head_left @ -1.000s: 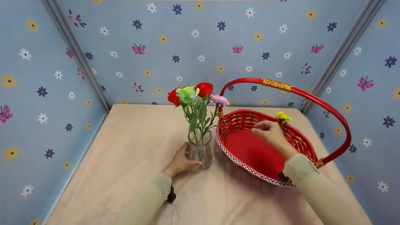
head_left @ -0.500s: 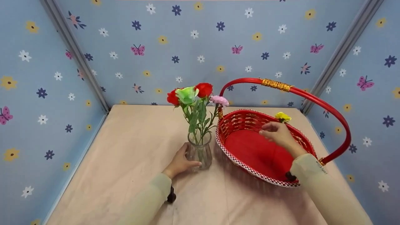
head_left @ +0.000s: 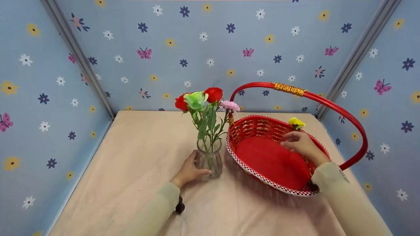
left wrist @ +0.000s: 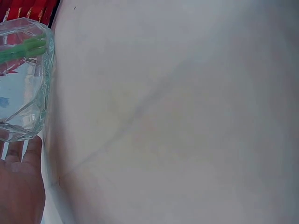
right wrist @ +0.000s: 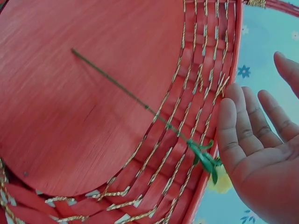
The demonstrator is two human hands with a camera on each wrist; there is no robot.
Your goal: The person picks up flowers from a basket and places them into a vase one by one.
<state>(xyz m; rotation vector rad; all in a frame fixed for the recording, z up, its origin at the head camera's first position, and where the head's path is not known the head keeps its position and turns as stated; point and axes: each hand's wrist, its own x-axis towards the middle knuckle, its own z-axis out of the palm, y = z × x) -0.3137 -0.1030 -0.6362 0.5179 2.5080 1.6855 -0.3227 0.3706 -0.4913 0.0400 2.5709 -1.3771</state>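
Note:
A clear glass vase [head_left: 215, 165] stands upright on the table, and my left hand [head_left: 187, 171] holds it low on its left side, thumb across the front. Red roses [head_left: 214, 94], a green rose [head_left: 196, 99] and a pink carnation [head_left: 230, 105] rise from the vase. To its right sits the red woven basket [head_left: 244, 166]. Over the basket hovers my right hand [head_left: 303, 144], fingers loose, nothing in its grasp. Just beyond it, a yellow flower [head_left: 296, 123] leans at the far rim; its long green stem [right wrist: 126, 91] slants down into the basket in the right wrist view.
The basket's tall red handle [head_left: 356, 121] arches over its right side, wrapped in gold at the top. Patterned blue panels [head_left: 210, 39] enclose the back and sides of the table [head_left: 141, 147], which has a pale pinkish cover.
My right hand has drifted right and slightly toward me inside the basket area, its fingers loosening a little. The left hand, vase and yellow flower stay put.

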